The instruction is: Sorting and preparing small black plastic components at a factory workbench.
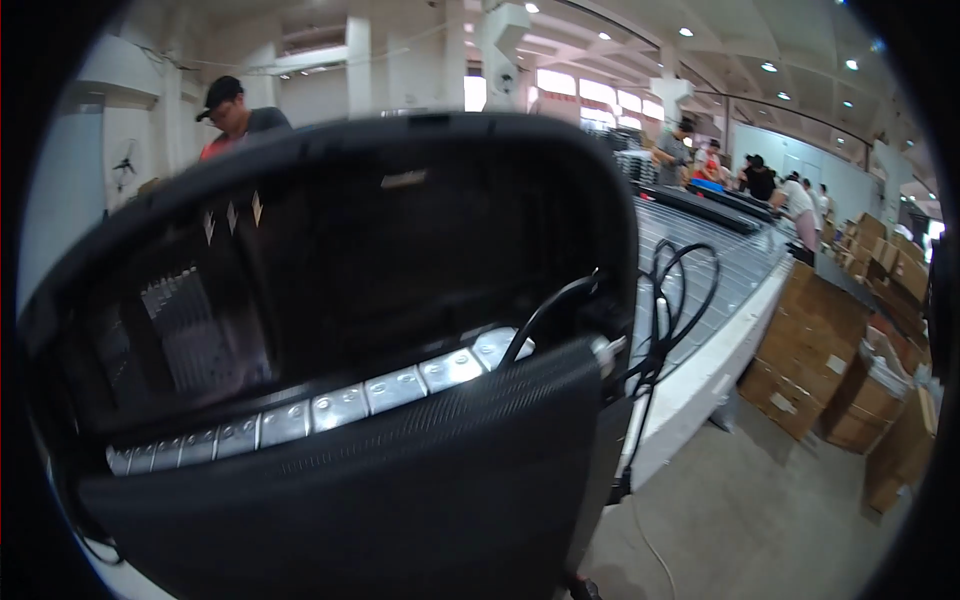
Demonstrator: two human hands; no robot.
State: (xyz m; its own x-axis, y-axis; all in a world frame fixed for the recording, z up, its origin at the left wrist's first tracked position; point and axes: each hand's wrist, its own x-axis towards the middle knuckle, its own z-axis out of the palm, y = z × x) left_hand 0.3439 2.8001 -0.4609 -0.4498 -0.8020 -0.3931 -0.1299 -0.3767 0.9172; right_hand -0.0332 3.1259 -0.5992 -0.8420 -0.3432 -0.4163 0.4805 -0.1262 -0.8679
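A large black appliance housing (330,130) with a rounded frame stands close in front of me and fills most of the view. Its dark inside shows pale reflections on a glossy back. A row of shiny silver metal segments (340,406) runs slantwise across it. Below these, a black front panel (350,510) with fine slots along its top leans across the lower part. From beside the panel's upper right corner a black cable (548,308) curves up. Neither my left hand nor my right hand can be made out; the housing and panel hide much of the area.
Looped black cord (685,300) hangs over the right side of the housing, by a long conveyor (715,262) with a white edge. Black panels (705,205) lie farther along it. Cardboard boxes (805,345) stand on the right floor. One person (262,122) works behind the housing, several others farther off.
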